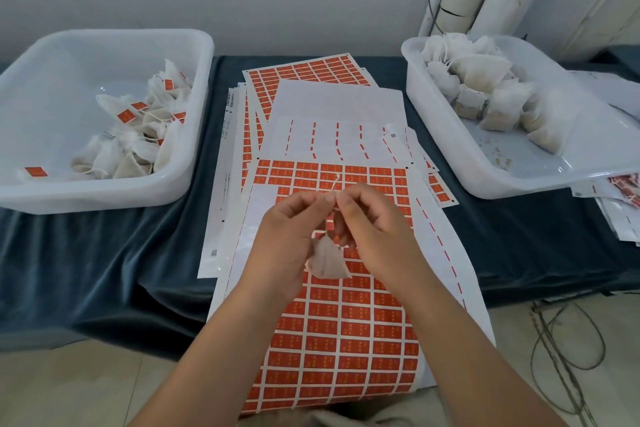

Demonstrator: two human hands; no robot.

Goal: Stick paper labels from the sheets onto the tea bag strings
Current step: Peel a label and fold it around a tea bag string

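Both bare forearms reach up from the lower edge and converge, so the left hand [289,232] and right hand [375,230] meet fingertip to fingertip in the middle. Each hand pinches the string [335,184] between thumb and forefinger, the two pinches touching side by side. The remaining fingers of both hands curl loosely inward underneath, with the backs of the hands facing up.

Print on label sheet [346,340] too small to read; string [336,182] mostly hidden by fingertips [330,198] (right tray [536,182] cut by edge).
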